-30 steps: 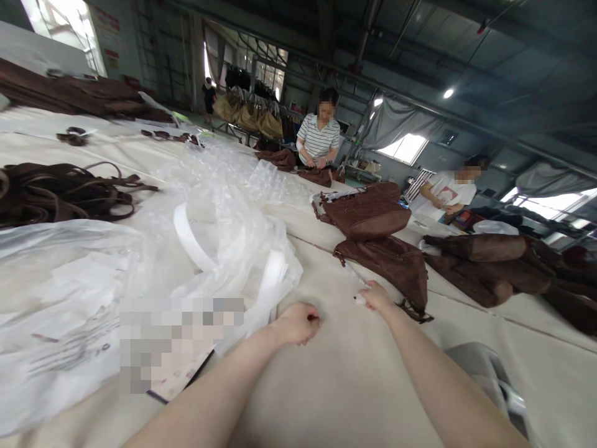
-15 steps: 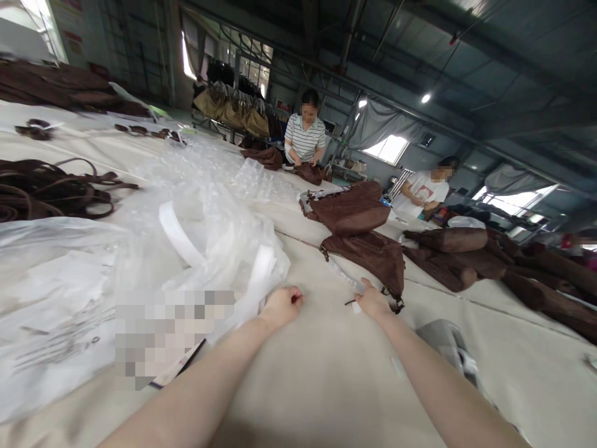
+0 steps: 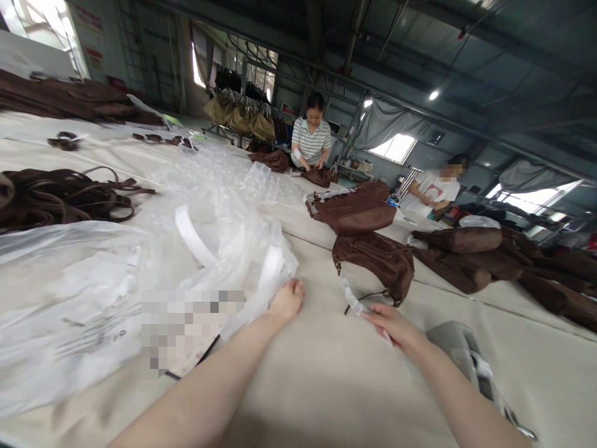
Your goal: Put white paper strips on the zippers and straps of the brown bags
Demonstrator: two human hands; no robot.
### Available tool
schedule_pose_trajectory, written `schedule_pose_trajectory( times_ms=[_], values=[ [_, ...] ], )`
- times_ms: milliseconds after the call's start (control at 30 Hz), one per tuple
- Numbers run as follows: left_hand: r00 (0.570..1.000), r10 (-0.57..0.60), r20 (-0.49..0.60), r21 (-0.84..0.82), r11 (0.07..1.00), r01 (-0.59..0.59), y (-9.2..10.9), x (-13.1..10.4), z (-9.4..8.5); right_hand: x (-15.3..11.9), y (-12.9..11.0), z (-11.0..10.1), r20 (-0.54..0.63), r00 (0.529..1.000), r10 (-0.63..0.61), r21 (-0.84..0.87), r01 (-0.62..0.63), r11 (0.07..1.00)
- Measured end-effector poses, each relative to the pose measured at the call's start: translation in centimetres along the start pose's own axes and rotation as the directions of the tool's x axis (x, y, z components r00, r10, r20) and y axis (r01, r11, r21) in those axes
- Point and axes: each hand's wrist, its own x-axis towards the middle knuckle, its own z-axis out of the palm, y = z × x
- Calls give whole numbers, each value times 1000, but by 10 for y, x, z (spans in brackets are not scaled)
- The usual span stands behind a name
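Note:
My right hand point(image 3: 392, 323) is closed on the end of a strap wrapped in white plastic point(image 3: 352, 297), which runs up to a brown bag point(image 3: 380, 258). A thin dark cord lies beside the strap. My left hand point(image 3: 286, 300) rests closed above the table, its fingers curled in; whatever it may hold is too small to make out. Just left of it are a white strip point(image 3: 268, 280) and crumpled clear plastic bags point(image 3: 233, 230).
More brown bags point(image 3: 354, 208) lie behind and to the right. A grey tape dispenser point(image 3: 459, 354) sits right of my right hand. Brown straps point(image 3: 65, 199) are heaped at the left. Two people point(image 3: 311, 138) stand across the table point(image 3: 317, 386).
My right hand has moved right and nearer to me, with the wrapped strap in its fingers. My left hand stays about where it was, its fingers curled. The whole view has shifted slightly.

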Motion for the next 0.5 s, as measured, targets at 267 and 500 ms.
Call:
schedule_pose_trajectory(
  times_ms=[267, 500],
  values=[
    [1000, 20, 8, -49, 999, -20, -3, -1, 2, -104, 13, -17, 407, 912, -53, 104, 12, 994],
    [998, 43, 50, -71, 997, -39, -3, -3, 2, -149, 44, 28, 582, 812, 47, -128, 34, 991]
  ],
)
